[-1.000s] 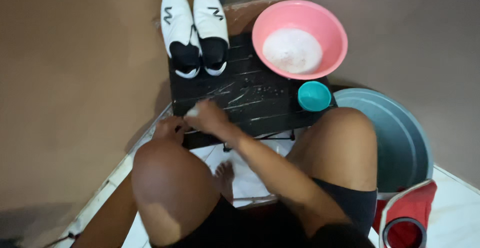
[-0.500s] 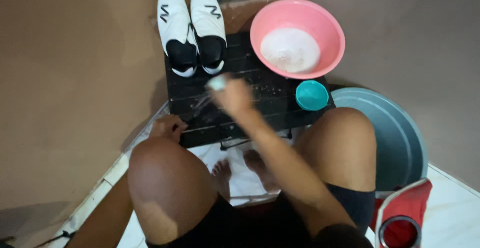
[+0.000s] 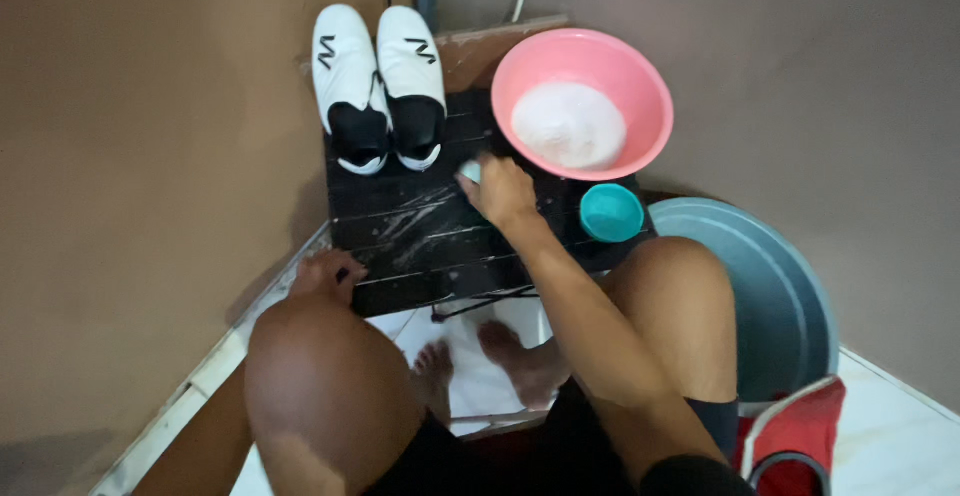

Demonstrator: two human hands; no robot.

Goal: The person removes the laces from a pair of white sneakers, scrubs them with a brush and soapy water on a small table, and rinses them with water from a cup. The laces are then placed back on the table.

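The scene was dim and warm-toned, lit softly from above. The pair of white slip-on shoes with black toes (image 3: 378,86) and the foamy water in the round pink plastic basin (image 3: 640,76) were the brightest areas. Wet streaks on the black slatted table (image 3: 420,236) caught faint glare. A shadow darkened the brown wall left of the table. The right hand (image 3: 500,188) showed slight motion blur; the frame's corners fell darker.

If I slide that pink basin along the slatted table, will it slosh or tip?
The pink basin holds foamy water, so it is probably heavy and apt to slosh. The black slatted table looks wet and soapy, so it may slide easily. Its wide, low shape probably resists tipping.
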